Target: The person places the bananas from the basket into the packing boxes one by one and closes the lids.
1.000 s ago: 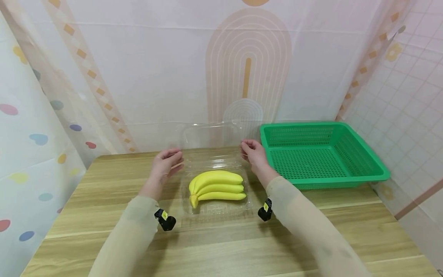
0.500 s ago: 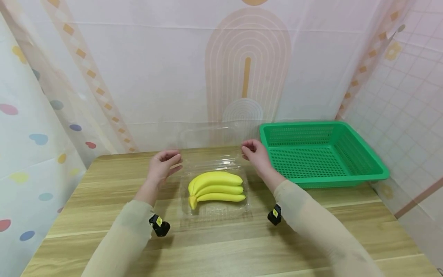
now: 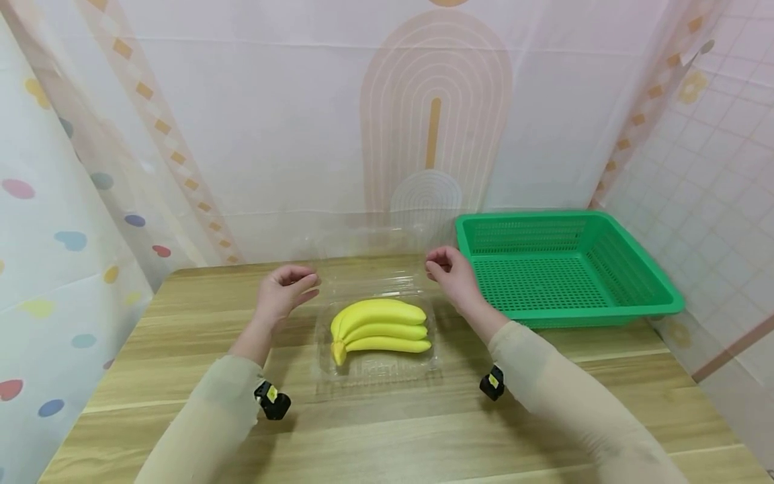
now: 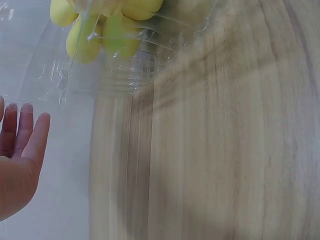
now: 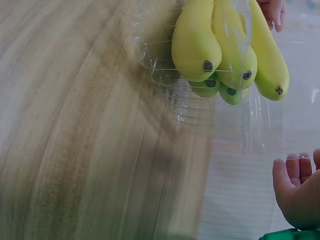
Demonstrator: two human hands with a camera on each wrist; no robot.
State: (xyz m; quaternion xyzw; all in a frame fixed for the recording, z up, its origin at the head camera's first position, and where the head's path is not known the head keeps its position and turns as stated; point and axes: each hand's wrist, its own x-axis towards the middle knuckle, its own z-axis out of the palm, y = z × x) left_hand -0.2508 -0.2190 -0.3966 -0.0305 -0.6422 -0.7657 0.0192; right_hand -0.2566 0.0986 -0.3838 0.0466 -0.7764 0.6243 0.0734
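Observation:
A bunch of yellow bananas [image 3: 379, 325] lies in the base of a clear plastic clamshell box [image 3: 387, 374] on the wooden table. The box's hinged lid [image 3: 371, 269] stands raised behind the fruit. At the lid's left edge is my left hand [image 3: 284, 288], pinching it between thumb and fingers. My right hand [image 3: 452, 274] pinches the opposite edge. In the left wrist view, the fingertips [image 4: 44, 120] meet the clear edge, and the thumb is mostly cut off. The right wrist view shows the banana tips [image 5: 235, 75] through the clear wall.
A green plastic basket [image 3: 605, 312] stands on the table [image 3: 387, 444] to the right, close beside my right hand. A printed curtain [image 3: 290, 134] hangs along the table's back edge, with more cloth at both sides.
The lid's top edge sits lower in the head view than before. Both forearms have swung slightly outward, while the hands stay at the lid's sides. The bananas have not moved.

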